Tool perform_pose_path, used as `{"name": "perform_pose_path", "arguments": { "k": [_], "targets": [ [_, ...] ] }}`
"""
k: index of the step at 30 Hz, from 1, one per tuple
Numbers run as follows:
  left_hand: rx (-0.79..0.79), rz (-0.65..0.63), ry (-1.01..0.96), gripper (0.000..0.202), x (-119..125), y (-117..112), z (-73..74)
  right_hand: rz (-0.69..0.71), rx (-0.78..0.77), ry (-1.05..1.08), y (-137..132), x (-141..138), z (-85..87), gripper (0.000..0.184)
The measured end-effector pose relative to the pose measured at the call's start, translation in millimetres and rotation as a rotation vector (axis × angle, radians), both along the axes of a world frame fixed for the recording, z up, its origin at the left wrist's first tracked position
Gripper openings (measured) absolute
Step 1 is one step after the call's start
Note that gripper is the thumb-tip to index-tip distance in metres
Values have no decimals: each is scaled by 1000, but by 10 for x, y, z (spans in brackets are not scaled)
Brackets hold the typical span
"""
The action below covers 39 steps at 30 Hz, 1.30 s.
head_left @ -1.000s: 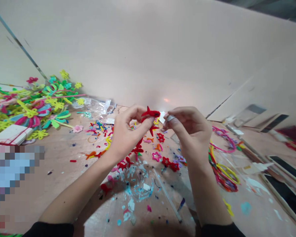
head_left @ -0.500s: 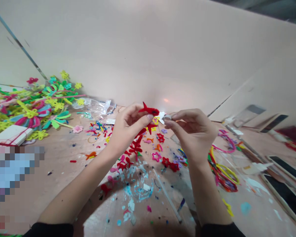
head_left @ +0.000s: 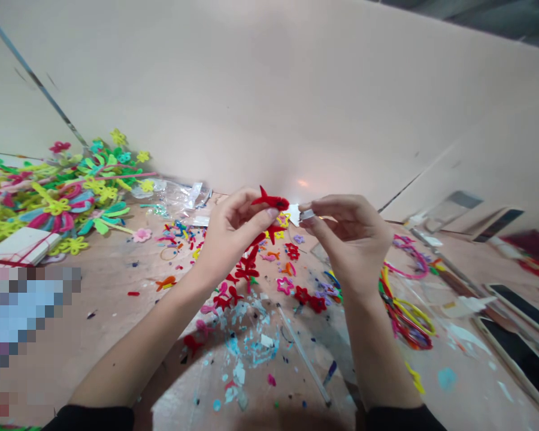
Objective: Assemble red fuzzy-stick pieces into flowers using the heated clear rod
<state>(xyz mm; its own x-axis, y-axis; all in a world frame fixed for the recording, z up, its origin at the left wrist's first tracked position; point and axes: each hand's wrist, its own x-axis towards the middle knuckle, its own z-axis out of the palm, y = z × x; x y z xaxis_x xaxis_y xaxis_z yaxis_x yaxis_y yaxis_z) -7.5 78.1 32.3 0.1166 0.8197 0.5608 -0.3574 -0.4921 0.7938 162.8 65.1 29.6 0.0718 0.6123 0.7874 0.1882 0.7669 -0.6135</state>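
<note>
Between the thumb and fingers of my left hand (head_left: 238, 224) is a red fuzzy pipe-cleaner piece (head_left: 273, 203) with pointed ends. My right hand (head_left: 353, 233) pinches a small silvery-white piece (head_left: 306, 216), whose exact kind I cannot make out. The two held pieces are a short gap apart, raised above the table. Below them lie red pipe-cleaner shapes (head_left: 249, 263), a pink star (head_left: 285, 285) and red flower shapes (head_left: 309, 297). A small white piece (head_left: 294, 214) shows between my hands.
Pipe-cleaner flowers (head_left: 63, 197) heap up at the left behind a white box (head_left: 22, 245). A clear glue stick (head_left: 305, 353) lies in front among blue paint flakes. At right are bundled pipe cleaners (head_left: 408, 317), a small bottle (head_left: 465, 306) and phones (head_left: 521, 359). A pale wall (head_left: 269, 108) rises behind.
My right hand has turned the small silvery piece between its fingertips, so a different side shows. My left hand and the red piece have stayed almost still.
</note>
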Motion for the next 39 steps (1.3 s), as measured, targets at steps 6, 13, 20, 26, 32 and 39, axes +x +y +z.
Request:
{"name": "perform_pose_path", "arguments": {
  "k": [6, 13, 20, 26, 32, 39],
  "targets": [
    [17, 27, 17, 8, -4, -6, 0, 12, 13, -69, -23, 22, 26, 25],
    [-18, 43, 50, 4, 0, -9, 1, 187, -174, 98, 72, 56, -33, 16],
    [-13, 62, 75, 4, 5, 5, -20, 311, -312, 333, 99, 67, 33, 11],
    [-64, 85, 101, 4, 12, 0, -24, 341, -324, 281, 73, 39, 72, 19],
    [-36, 70, 73, 6, 10, 8, -19, 317, -312, 233, 115, 55, 49, 9],
    [-43, 86, 95, 5, 7, 4, -25, 261, -283, 189, 126, 91, 61, 20]
  ]
}}
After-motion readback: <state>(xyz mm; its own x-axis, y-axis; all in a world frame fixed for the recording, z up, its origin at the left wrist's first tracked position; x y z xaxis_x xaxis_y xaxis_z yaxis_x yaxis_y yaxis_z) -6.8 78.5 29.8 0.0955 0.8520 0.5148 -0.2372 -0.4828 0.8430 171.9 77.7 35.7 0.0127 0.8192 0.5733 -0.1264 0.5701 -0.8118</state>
